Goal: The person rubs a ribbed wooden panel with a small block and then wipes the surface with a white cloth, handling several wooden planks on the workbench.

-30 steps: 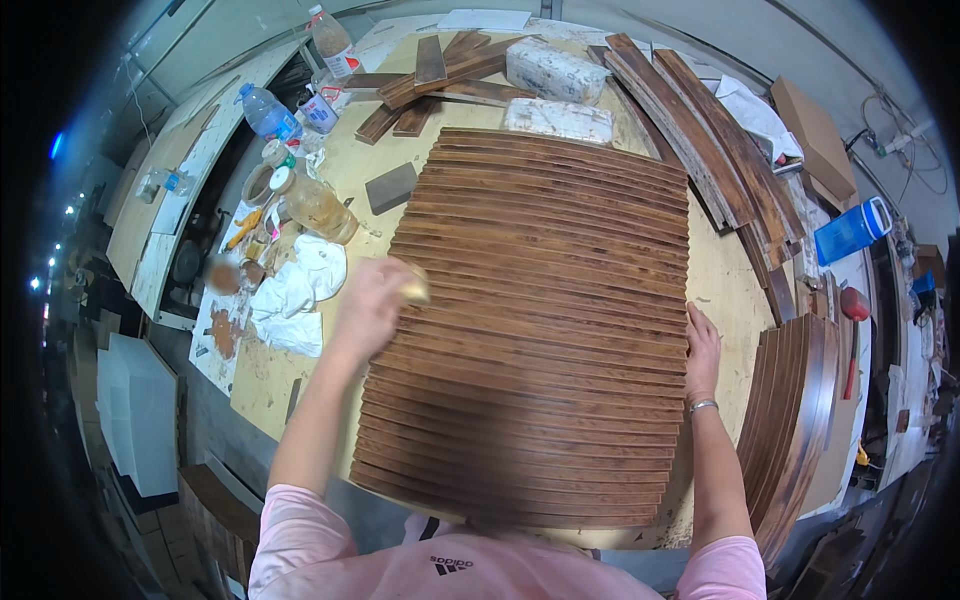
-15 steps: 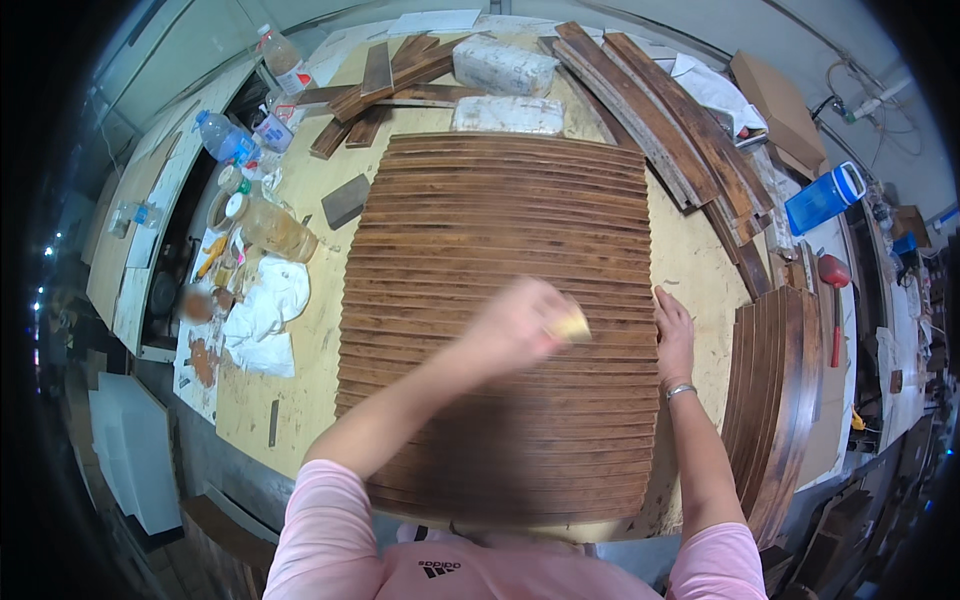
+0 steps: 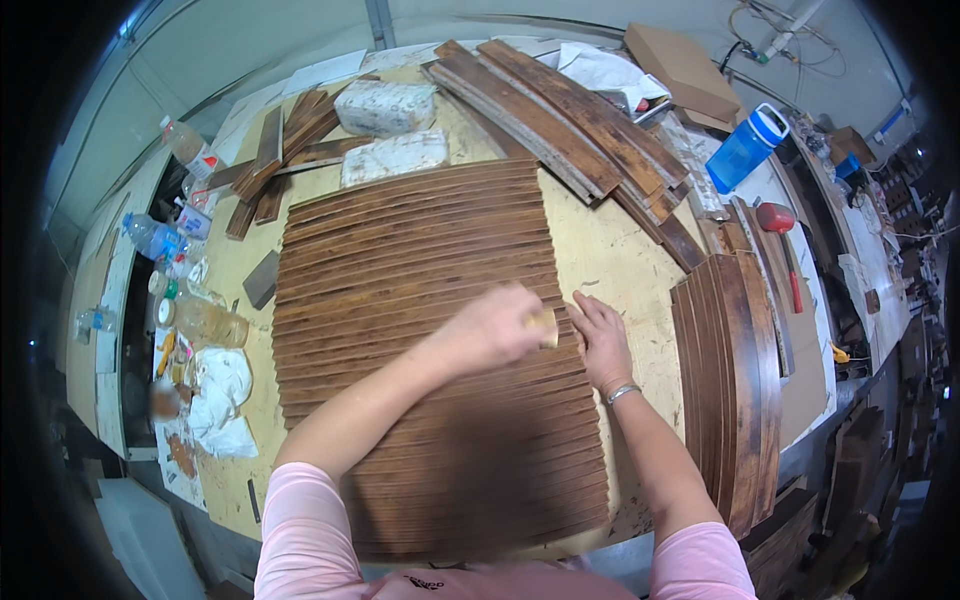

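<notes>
A wide stack of narrow brown wooden planks (image 3: 420,240), laid side by side with stepped ridges, covers the middle of the worktable. My left hand (image 3: 492,328) is over its right half, closed around a small yellowish pad (image 3: 543,327) that meets or nearly meets the wood. Motion blurs the hand, and the pad's exact kind cannot be made out. At the stack's right edge rests my right hand (image 3: 603,345), fingers stretched out and touching the edge, holding nothing. A bracelet circles that wrist.
More brown planks (image 3: 725,380) lie to the right, near a red-headed mallet (image 3: 775,217) and a blue bottle (image 3: 745,150). Loose boards (image 3: 560,125) and white wrapped blocks (image 3: 395,157) are at the back. Plastic bottles (image 3: 210,322) and white cloths (image 3: 222,395) line the left side.
My left hand has swept right with the pad, close to the stack's right edge. My right hand stays at that edge. The whole view has turned and shifted, so the stack appears farther left.
</notes>
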Motion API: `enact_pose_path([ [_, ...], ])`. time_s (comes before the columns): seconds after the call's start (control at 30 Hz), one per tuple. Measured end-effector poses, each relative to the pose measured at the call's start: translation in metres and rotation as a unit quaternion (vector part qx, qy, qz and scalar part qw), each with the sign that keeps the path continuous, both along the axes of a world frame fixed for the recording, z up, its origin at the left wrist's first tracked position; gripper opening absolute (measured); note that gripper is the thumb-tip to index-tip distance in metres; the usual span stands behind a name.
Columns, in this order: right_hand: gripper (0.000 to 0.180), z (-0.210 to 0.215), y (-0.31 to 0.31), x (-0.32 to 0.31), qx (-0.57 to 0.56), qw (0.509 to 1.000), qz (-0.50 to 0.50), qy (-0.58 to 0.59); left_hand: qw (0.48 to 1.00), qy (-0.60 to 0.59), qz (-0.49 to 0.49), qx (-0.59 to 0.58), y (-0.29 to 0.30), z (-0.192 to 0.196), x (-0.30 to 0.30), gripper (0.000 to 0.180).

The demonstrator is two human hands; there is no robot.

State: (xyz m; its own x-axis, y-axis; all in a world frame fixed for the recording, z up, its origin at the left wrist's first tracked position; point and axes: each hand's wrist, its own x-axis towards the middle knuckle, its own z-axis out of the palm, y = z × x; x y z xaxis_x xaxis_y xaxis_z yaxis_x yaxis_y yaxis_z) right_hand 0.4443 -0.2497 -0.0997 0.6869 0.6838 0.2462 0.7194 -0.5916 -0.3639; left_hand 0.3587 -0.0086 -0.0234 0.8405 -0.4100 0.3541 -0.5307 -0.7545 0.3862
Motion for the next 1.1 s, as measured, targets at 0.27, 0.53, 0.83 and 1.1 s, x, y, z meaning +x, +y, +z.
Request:
enact_pose_path([
  [0.27, 0.053, 0.004, 0.002, -0.001, 0.003, 0.999, -0.015, 0.035, 0.886, -0.092, 0.454, 0.031, 0.134, -0.004, 0.056, 0.031],
  [0.53, 0.051, 0.004, 0.000, -0.001, 0.006, 0.998, -0.016, 0.055, 0.960, -0.107, 0.248, 0.076, 0.041, -0.016, 0.082, 0.019],
  [0.83, 0.051, 0.001, -0.003, 0.000, 0.000, 0.999, -0.018, 0.045, 0.967, -0.059, 0.242, 0.053, -0.004, -0.010, 0.096, 0.026],
  [1.1, 0.050, 0.001, -0.001, -0.001, 0.005, 0.999, -0.019, 0.045, 0.961, -0.104, 0.255, 0.006, -0.016, -0.017, 0.104, 0.032],
])
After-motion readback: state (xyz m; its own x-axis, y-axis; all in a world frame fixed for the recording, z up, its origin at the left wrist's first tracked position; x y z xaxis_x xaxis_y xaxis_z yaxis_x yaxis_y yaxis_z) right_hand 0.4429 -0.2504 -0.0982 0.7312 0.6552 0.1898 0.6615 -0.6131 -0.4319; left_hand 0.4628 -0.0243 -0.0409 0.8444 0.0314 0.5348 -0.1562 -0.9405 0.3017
